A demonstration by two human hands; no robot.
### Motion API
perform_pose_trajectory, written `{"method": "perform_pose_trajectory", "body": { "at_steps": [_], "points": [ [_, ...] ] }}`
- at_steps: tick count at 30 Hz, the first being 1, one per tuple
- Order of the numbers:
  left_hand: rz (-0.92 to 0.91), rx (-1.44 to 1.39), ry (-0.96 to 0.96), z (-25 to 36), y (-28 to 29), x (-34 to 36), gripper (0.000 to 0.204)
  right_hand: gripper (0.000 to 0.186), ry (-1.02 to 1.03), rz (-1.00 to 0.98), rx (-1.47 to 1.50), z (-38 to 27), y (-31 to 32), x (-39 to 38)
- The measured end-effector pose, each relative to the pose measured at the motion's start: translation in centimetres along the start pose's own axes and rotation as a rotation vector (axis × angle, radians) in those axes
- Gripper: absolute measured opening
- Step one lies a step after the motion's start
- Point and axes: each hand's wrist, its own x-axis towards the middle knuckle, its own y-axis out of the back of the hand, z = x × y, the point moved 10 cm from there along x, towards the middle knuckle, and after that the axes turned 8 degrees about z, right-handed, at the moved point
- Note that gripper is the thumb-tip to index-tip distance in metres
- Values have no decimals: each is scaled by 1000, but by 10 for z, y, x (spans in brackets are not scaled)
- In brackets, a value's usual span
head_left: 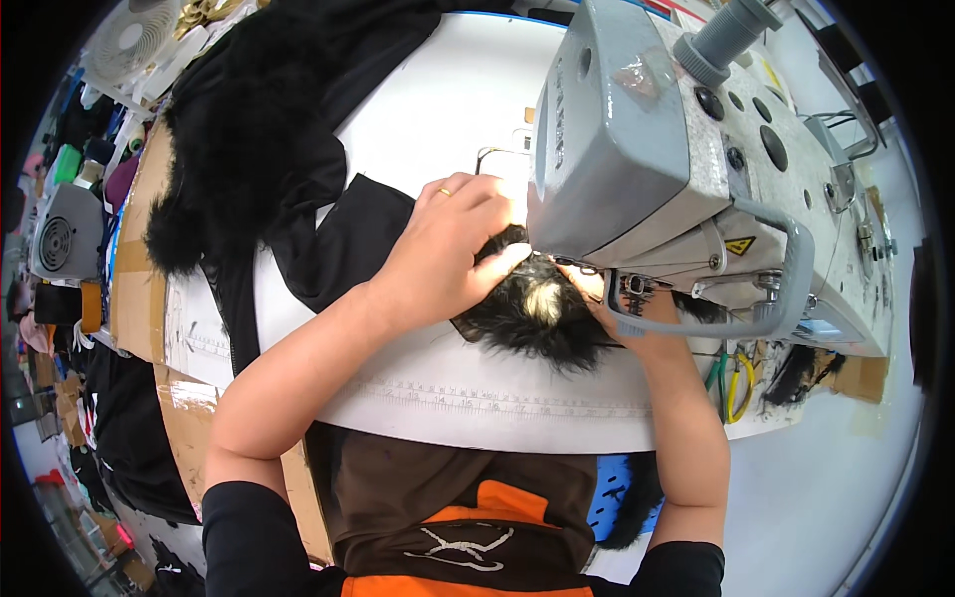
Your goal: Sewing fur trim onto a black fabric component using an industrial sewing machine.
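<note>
A piece of black fur (pixel 537 328) with a pale patch lies on the white table under the head of a grey industrial sewing machine (pixel 612 129), at its lit needle area. My left hand (pixel 448 259) grips the fur's left side, thumb and fingertips curled onto it beside the needle area. My right hand (pixel 632 313) reaches in at the fur's right side, behind the machine's grey looped guard; most of its fingers are hidden by the machine and fur.
Black garments with fur (pixel 239 119) cover the table's left side, beside cardboard (pixel 139 318). Green-and-yellow-handled tools (pixel 738 386) lie right of my right forearm, near black fur scraps (pixel 791 378). A fan (pixel 129 40) and clutter are at far left. A ruler strip (pixel 448 401) runs along the near edge.
</note>
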Motion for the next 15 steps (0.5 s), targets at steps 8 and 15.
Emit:
{"method": "perform_pose_trajectory", "body": {
  "at_steps": [8, 15],
  "points": [
    [17, -90, -10, 12, 3, 3, 30, 58, 90, -55, 271, 7, 0, -2],
    [-23, -58, 37, 6, -3, 1, 23, 57, 218, -145, -293, -28, -17, -4]
  ]
}}
